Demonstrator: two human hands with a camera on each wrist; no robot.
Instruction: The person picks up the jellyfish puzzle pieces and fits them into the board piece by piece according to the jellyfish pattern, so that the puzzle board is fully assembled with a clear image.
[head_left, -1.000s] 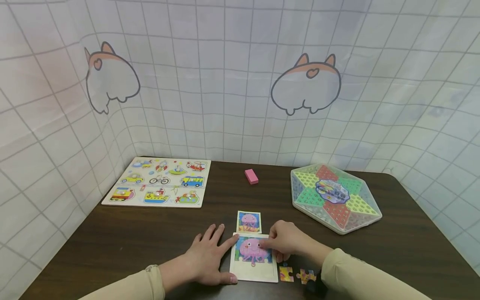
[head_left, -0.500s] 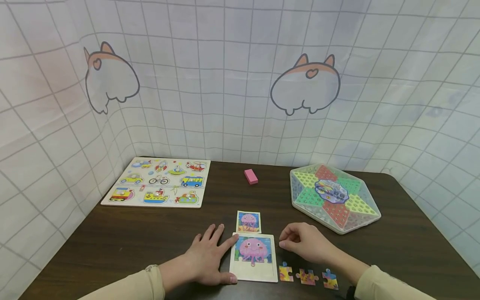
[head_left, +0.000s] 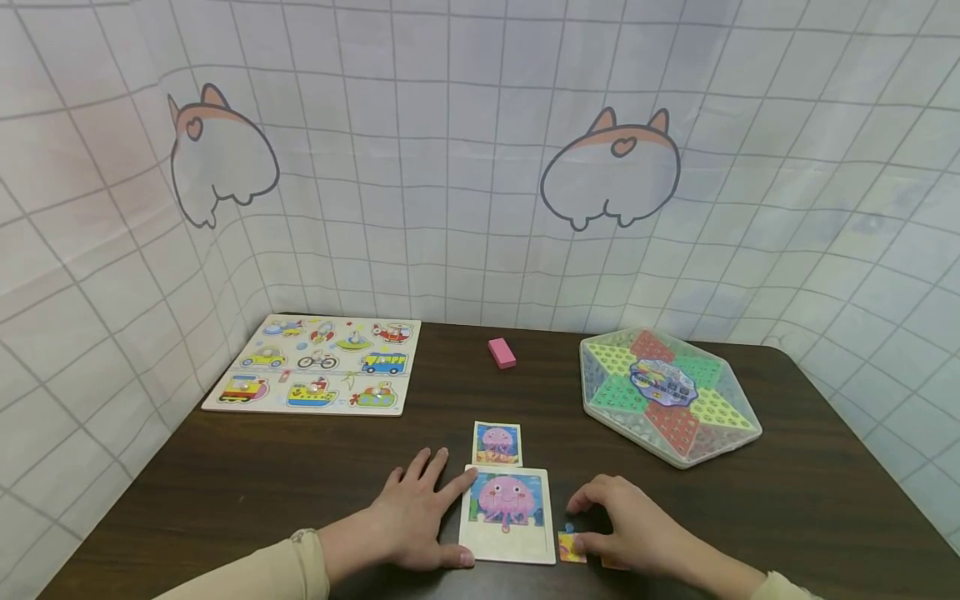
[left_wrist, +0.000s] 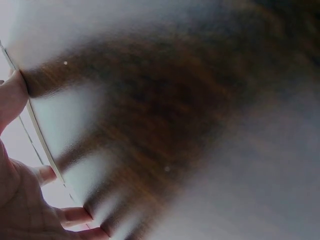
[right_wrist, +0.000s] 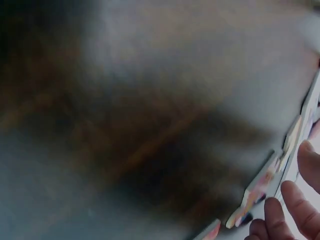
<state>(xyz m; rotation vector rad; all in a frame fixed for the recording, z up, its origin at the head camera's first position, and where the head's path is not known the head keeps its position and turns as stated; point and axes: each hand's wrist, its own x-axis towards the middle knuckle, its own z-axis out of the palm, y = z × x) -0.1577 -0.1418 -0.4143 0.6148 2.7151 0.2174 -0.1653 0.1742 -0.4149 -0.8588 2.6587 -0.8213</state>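
Observation:
A framed jigsaw puzzle [head_left: 495,546] lies near the front, its upper part filled with a pink jellyfish picture and its lower strip bare. My left hand [head_left: 423,517] rests spread beside it, with forefinger and thumb at the frame's left edge. To the right, my right hand [head_left: 637,529] hovers over loose puzzle pieces, thumb and fingers apart. Its thumb overlaps a yellow piece [head_left: 570,547]; a second piece [head_left: 615,564] is mostly hidden beneath the hand. In the right wrist view, loose pieces [right_wrist: 255,192] lie on the table just past the fingertips.
A small jellyfish picture card [head_left: 497,443] touches the frame's far edge. Behind stand a pink block [head_left: 502,353], a vehicle peg puzzle board [head_left: 348,385] at left and a hexagonal Chinese checkers box [head_left: 637,410] at right. A grid-patterned curtain [head_left: 465,167] encloses the table.
My right hand has left the jellyfish picture, drawn away to the right, then come down nearer over the loose pieces, covering some of them. My left hand has stayed put.

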